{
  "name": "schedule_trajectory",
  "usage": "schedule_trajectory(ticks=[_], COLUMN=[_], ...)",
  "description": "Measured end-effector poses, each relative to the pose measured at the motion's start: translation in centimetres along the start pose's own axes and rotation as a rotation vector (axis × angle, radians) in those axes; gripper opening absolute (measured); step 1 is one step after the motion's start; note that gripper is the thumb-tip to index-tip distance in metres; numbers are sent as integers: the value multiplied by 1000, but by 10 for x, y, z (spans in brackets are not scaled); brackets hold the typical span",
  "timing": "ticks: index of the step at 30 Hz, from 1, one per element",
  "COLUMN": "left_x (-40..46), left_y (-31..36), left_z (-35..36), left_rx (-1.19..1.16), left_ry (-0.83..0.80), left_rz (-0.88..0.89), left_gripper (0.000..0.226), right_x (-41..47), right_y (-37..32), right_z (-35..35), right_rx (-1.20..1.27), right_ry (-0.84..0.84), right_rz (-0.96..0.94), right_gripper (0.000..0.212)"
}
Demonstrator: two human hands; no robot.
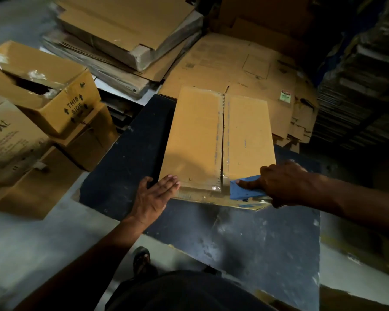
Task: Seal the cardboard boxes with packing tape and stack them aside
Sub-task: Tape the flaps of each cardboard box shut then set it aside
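The box [218, 140] lies on the table [126, 153], centre frame. My left hand [154, 196] presses flat at its 7 o'clock corner to steady it; my right hand [279, 182] grips the tape dispenser [245, 189] at 5 o'clock, taping the near edge.

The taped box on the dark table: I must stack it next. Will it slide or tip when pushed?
The box is low and broad, so it likely slides rather than tips. The left hand rests flat against its corner, perhaps steadying it while the right hand works the blue dispenser.

Both hands [154, 195] on taped box [218, 140]
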State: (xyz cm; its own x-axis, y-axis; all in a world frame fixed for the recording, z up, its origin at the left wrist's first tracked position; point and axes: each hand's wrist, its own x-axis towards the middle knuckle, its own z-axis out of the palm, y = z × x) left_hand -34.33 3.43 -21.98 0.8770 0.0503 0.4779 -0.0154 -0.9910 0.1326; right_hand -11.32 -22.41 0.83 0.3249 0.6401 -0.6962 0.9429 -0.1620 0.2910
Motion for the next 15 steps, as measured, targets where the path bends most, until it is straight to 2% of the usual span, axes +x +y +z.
schedule_trajectory(ticks=[8,15], left_x=[-1,-4], left_y=[1,2], left_z=[5,-8], left_rx=[35,25], left_ry=[75,-5], left_rz=[29,29], left_gripper=[50,58], right_x=[0,-4], right_y=[7,6], right_z=[40,52], right_rx=[15,37], right_ry=[-74,-16], right_rz=[52,32], right_gripper=[108,108])
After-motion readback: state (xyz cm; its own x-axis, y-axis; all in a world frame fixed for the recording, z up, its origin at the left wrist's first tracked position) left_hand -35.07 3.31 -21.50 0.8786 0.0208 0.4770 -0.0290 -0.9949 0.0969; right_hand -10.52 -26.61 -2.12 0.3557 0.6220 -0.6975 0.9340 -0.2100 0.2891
